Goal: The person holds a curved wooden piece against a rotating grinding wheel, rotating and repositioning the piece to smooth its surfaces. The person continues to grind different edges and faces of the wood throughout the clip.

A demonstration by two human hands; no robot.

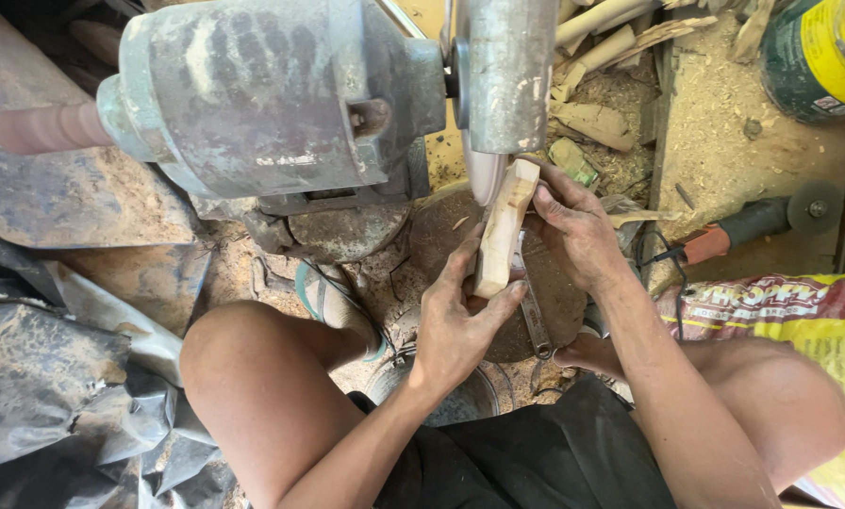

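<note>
A pale carved piece of wood [503, 226] is held upright in both my hands. My left hand [455, 325] grips its lower end from below. My right hand [578, 236] wraps its upper part from the right, fingers near the top. The top of the wood touches the spinning wheel [484, 174] of a grey bench grinder [272, 94], under the metal wheel guard [507, 71]. My bare knees sit to either side, and my left foot in a sandal [333, 302] rests below the grinder.
A pink cone-shaped spindle [45, 127] sticks out of the grinder's left side. An orange-handled angle grinder [753, 221] lies at the right on sawdust. Wood offcuts [597, 42] pile behind. A yellow sack [809, 311] is at right, dark tarp [55, 377] at left, a wrench [534, 320] on the floor.
</note>
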